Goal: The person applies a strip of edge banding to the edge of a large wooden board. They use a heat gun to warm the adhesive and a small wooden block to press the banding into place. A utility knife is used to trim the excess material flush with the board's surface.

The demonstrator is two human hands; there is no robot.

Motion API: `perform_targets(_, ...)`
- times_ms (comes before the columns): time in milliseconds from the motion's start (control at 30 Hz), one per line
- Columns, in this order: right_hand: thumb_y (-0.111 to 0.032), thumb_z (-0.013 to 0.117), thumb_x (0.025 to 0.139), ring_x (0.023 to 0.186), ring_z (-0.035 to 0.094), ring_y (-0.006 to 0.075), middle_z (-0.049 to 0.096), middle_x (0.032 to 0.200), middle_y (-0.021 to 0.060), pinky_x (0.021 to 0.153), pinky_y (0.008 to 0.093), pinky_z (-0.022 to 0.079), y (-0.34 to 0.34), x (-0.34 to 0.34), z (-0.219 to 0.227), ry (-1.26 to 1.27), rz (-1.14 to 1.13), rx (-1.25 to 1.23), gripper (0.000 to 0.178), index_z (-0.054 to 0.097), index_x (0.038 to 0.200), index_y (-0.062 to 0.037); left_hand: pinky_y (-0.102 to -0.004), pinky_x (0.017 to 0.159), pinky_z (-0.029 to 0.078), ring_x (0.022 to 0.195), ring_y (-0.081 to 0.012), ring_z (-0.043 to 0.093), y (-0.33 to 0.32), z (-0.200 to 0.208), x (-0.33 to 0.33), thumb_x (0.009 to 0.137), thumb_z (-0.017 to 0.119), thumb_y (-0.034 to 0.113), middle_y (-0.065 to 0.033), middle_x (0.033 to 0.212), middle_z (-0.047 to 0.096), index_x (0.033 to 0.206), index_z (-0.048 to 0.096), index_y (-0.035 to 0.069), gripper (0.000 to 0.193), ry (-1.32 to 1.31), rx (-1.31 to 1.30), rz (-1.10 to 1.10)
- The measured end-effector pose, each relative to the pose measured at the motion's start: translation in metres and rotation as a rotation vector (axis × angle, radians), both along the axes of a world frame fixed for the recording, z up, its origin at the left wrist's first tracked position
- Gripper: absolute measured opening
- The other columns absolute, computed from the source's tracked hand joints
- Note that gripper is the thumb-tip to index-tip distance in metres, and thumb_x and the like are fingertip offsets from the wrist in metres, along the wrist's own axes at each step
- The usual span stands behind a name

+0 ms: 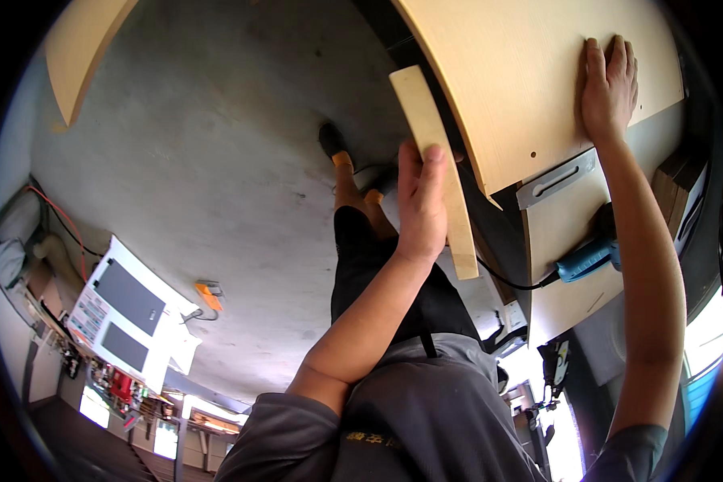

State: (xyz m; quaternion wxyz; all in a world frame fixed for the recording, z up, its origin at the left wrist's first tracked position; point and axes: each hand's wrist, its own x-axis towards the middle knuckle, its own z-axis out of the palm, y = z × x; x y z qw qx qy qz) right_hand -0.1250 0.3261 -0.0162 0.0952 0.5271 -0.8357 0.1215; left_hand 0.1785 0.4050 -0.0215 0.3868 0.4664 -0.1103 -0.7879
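Note:
My left hand (422, 201) is closed around a pale wooden strip (418, 96), with the thumb lying on its face. The strip is held at a slant beside the curved edge of a large light wood panel (498, 80); whether the two touch, I cannot tell. Flat on that panel rests my right hand (609, 95), its fingers stretched out and nothing in it. A small dark hole shows in the panel, and a thin splinter-like point juts from its near corner. Just beyond that edge lies a grey metal plate (557, 178) with a long slot.
A blue corded power tool (588, 260) lies on another light board (570, 309) to the right, its black cable running left. At upper left hangs a curved wood panel (84, 52). A white and grey cabinet (128, 301) and an orange device (210, 295) are at left.

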Motion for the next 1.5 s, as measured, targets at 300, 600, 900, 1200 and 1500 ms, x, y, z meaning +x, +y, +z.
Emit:
perform_targets(300, -0.047, 0.042, 0.101, 0.156, 0.011, 0.0392, 0.018, 0.166, 0.0253, 0.127, 0.0485, 0.010, -0.003, 0.046, 0.040, 0.111, -0.026, 0.387, 0.078, 0.021, 0.158, 0.0020, -0.0380, 0.110, 0.040, 0.135, -0.0230, 0.046, -0.004, 0.019, -0.020, 0.106, 0.039, 0.054, -0.0130, 0.148, 0.042, 0.152, 0.029, 0.004, 0.069, -0.240, -0.074, -0.066)
perform_targets(600, -0.050, 0.043, 0.100, 0.154, 0.016, 0.0417, 0.022, 0.164, 0.0260, 0.127, 0.0504, 0.011, 0.006, 0.044, 0.032, 0.222, 0.023, 0.323, 0.079, 0.025, 0.158, 0.0014, -0.0389, 0.108, 0.043, 0.133, -0.0244, 0.048, -0.015, 0.031, -0.017, 0.106, 0.038, 0.055, -0.0133, 0.147, 0.044, 0.151, 0.031, 0.004, 0.068, -0.364, 0.035, -0.078)
perform_targets(900, -0.043, 0.052, 0.093, 0.155, 0.013, 0.0420, 0.019, 0.165, 0.0264, 0.127, 0.0509, 0.011, -0.004, 0.057, 0.045, 0.133, -0.041, 0.392, 0.084, 0.023, 0.157, 0.0036, -0.0395, 0.108, 0.044, 0.133, -0.0252, 0.050, -0.060, 0.042, -0.019, 0.107, 0.036, 0.054, -0.0136, 0.148, 0.044, 0.151, 0.033, 0.004, 0.067, -0.421, 0.067, -0.032)
perform_targets(1200, -0.051, 0.047, 0.100, 0.152, 0.025, 0.0383, 0.031, 0.163, 0.0187, 0.124, 0.0507, 0.016, -0.001, 0.040, 0.034, -0.001, 0.153, 0.076, 0.076, 0.031, 0.158, -0.0042, -0.0396, 0.102, 0.050, 0.126, -0.0269, 0.056, -0.110, 0.027, -0.007, 0.107, 0.040, 0.054, -0.0152, 0.143, 0.051, 0.148, 0.039, 0.004, 0.065, -0.342, 0.114, -0.045)
perform_targets(1500, -0.049, 0.055, 0.095, 0.151, 0.026, 0.0393, 0.031, 0.163, 0.0174, 0.123, 0.0548, 0.017, 0.000, 0.043, 0.036, -0.077, 0.115, 0.120, 0.080, 0.032, 0.157, -0.0040, -0.0387, 0.104, 0.048, 0.128, -0.0252, 0.055, -0.065, 0.029, -0.010, 0.108, 0.037, 0.052, -0.0133, 0.142, 0.051, 0.147, 0.040, 0.004, 0.062, -0.389, 0.129, -0.040)
